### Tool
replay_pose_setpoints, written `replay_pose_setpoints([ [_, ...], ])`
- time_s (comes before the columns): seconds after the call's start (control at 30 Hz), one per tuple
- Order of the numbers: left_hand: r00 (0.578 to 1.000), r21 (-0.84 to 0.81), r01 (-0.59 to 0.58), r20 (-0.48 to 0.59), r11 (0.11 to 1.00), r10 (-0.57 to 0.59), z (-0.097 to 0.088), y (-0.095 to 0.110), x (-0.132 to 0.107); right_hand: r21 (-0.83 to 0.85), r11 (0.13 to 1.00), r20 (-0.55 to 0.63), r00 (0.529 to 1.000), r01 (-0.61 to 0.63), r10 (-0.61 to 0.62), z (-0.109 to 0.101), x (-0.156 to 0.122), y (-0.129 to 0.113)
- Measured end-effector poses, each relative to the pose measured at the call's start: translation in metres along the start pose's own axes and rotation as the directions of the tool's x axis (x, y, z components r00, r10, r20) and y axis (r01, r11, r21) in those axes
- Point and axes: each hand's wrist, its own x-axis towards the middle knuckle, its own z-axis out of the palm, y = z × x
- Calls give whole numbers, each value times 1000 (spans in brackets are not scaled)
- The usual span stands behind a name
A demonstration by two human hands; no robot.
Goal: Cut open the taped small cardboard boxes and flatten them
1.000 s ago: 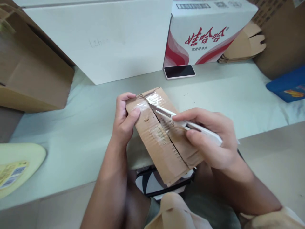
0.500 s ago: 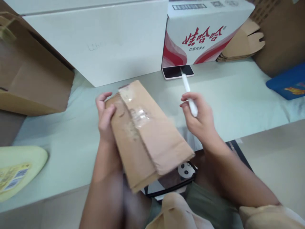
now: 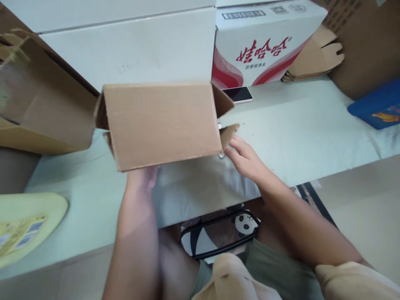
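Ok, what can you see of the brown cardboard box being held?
The brown cardboard box is plain and unprinted, held lengthwise above the table with one broad side facing the camera. Its right end is open, two flaps splayed out. The left hand reaches under its lower edge, fingers hidden; the right hand touches the lower right flap.

A pale green table [image 3: 312, 125] stood under soft, even light, with beige floor [image 3: 359, 200] beside it. A white box [image 3: 140, 50], a red-printed carton [image 3: 268, 37] and brown cartons [image 3: 46, 108] lined its far edge.
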Motion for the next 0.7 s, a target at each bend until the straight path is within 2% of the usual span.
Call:
replay_pose_setpoints([
  [0.1,977,38,97,-193,995,-88,5,3,-3,229,973,-62,998,-7,22,-3,-1,-5],
  [0.13,970,43,112,-223,993,-100,6,5,-3,275,961,-91,995,-14,41,-3,-2,-6],
  [0.17,970,49,113,-222,992,-99,6,7,-4,312,950,-113,992,-14,52,-4,-2,-6],
  [0.27,991,88,50,-129,995,-39,6,14,-6,369,929,-127,990,-7,58,-3,-3,-5],
  [0.43,998,196,-16,-64,980,29,9,15,-10,362,931,-70,995,-44,74,-2,-2,-5],
  [0.6,997,230,-10,-70,973,27,8,8,-2,333,942,-48,996,-51,71,5,8,8],
  [0.7,995,203,17,-99,979,3,9,3,4,324,941,-36,993,-94,112,13,22,20],
])
